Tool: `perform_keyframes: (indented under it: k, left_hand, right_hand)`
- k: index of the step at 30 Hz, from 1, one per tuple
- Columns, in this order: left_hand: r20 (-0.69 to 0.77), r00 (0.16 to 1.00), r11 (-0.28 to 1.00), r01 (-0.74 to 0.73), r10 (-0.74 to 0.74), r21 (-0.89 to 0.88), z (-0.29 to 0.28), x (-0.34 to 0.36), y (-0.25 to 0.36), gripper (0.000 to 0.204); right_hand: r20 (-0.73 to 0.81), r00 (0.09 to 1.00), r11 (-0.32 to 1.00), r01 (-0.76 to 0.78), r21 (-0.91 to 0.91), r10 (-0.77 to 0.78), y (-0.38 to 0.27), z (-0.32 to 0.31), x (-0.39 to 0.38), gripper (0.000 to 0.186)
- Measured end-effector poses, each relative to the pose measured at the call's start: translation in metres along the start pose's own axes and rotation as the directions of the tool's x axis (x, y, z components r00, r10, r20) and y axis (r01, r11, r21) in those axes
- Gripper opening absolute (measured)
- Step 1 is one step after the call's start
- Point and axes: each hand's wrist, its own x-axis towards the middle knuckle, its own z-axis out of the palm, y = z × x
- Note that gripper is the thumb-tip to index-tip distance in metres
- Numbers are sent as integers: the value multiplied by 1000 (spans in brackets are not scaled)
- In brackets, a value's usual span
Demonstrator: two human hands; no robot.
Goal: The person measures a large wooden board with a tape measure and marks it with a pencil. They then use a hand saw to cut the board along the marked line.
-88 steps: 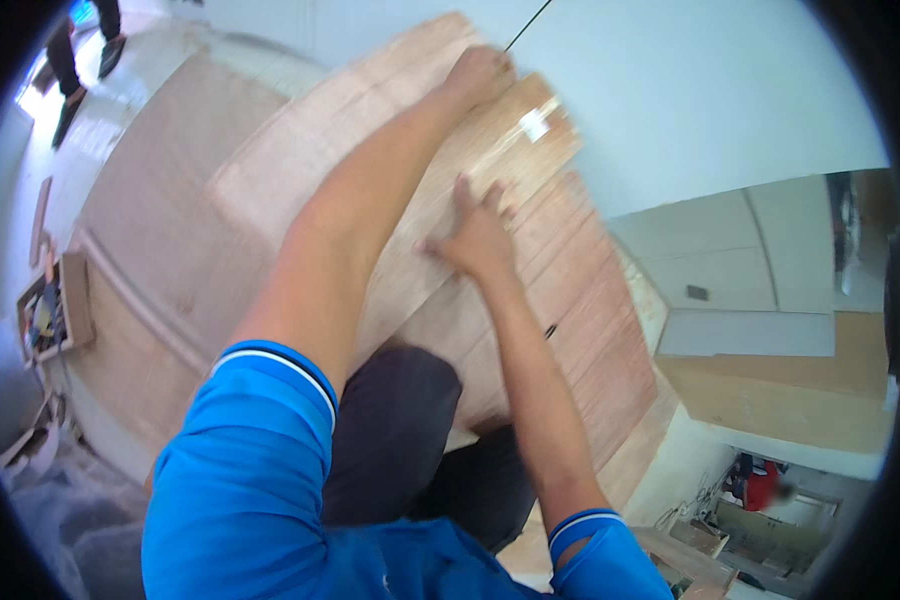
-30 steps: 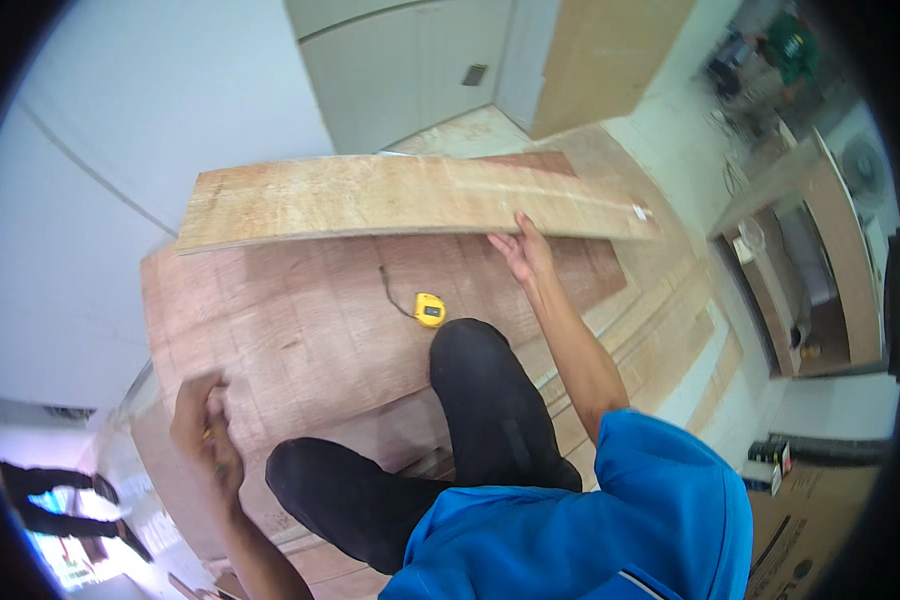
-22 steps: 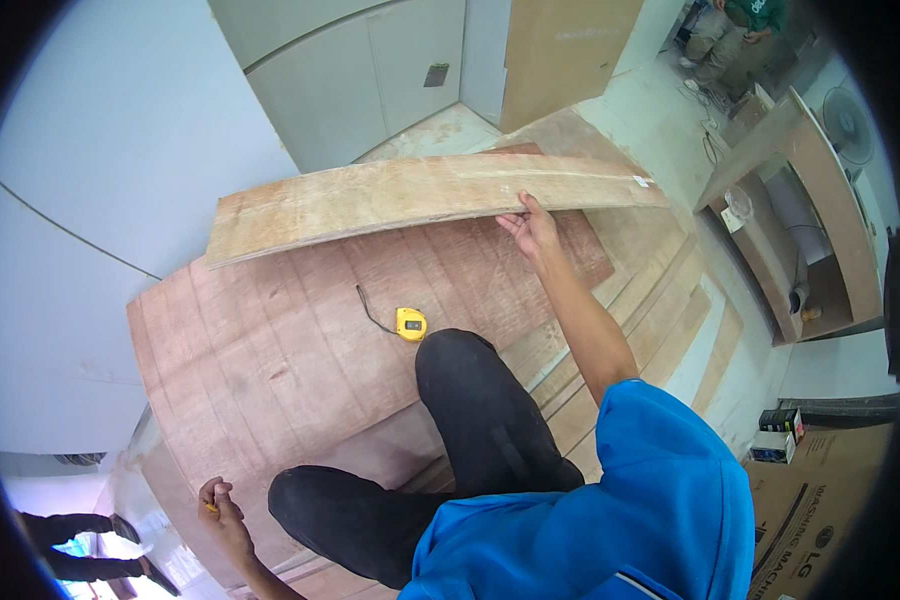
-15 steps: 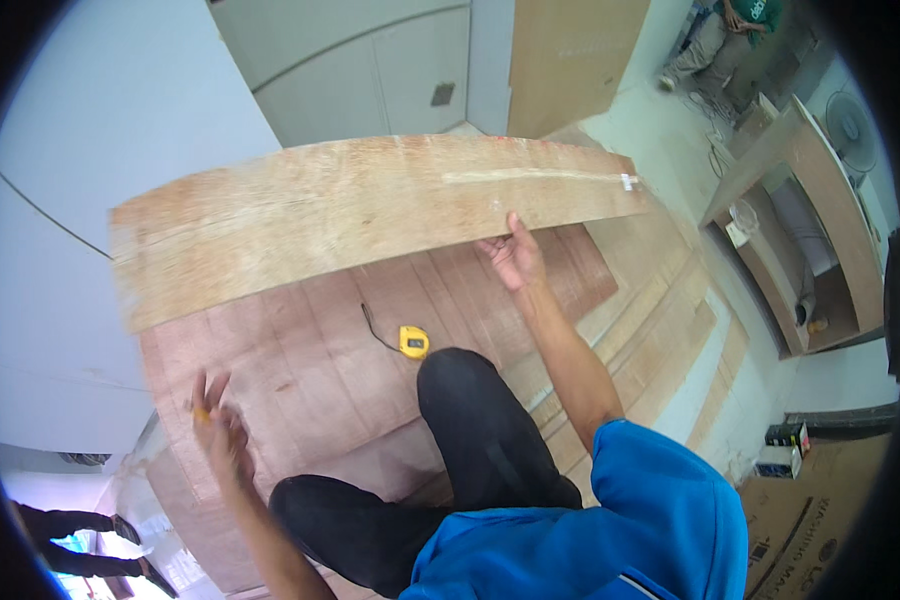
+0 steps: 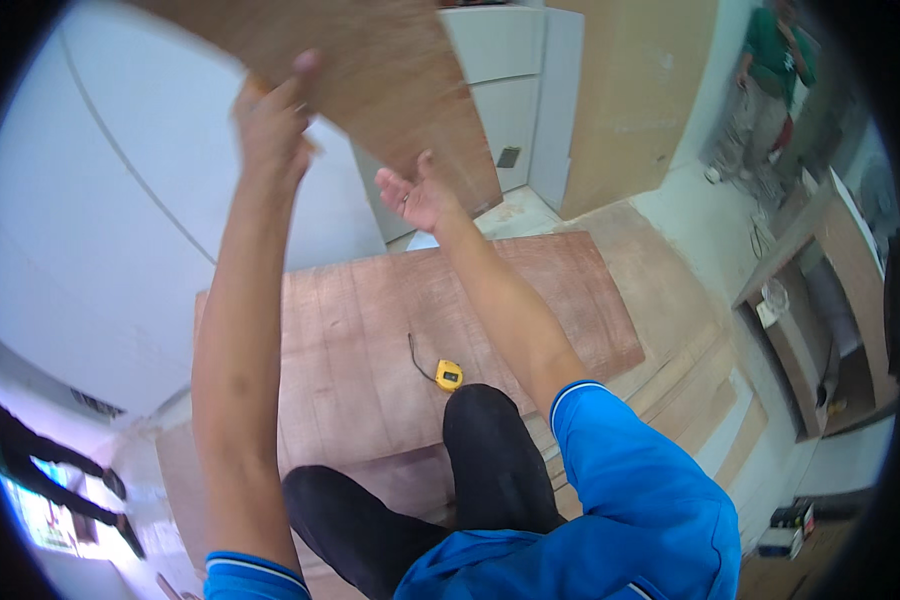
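My left hand (image 5: pixel 275 120) is raised at the upper left and closed on the lower edge of a thin brown plywood panel (image 5: pixel 390 80). The panel stands tilted, blurred by motion, and its top runs out of view. A thin orange-yellow thing, perhaps a pencil, shows at both sides of that hand. By the panel's lower edge my right hand (image 5: pixel 420 198) is open, palm up, its thumb in front of the panel and its fingers apart; contact is unclear. A yellow tape measure (image 5: pixel 449 375) with a dark strap lies on a reddish plywood sheet (image 5: pixel 360 350) before my knees.
White cabinet panels (image 5: pixel 150 150) stand at the left and back. A tan board (image 5: pixel 625 110) leans at the back right. A wooden frame unit (image 5: pixel 830 320) stands on the right. One person (image 5: pixel 770 80) in green stands far right; another's dark-clad legs (image 5: pixel 60 470) show far left.
The panel has swung up from lying across the sheet to a steep tilt at the top. My left hand has risen and gripped its edge. The person in green has stood up.
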Motion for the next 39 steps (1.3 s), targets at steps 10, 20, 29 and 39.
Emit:
perform_keyframes:
  k: [10,20,29,39]
  left_hand:
    - [38,999,997,-7,4,71,23,38,-69,32]
    - [-155,985,584,81,78,807,0,122,-111,48]
    - [1,878,814,443,-479,376,-96,-69,-80,24]
    - [-402,725,383,656,-559,651,-258,-364,-16,23]
  right_hand:
    - [-20,974,695,147,-704,-226,-2,59,-51,99]
    - [434,708,-693,-109,-713,-558,-32,154,-10,94]
    - [298,907,-152,263,-953,-297,-159,67,75,62]
    - [-80,945,378,-204,-903,317,121,-90,-280,47]
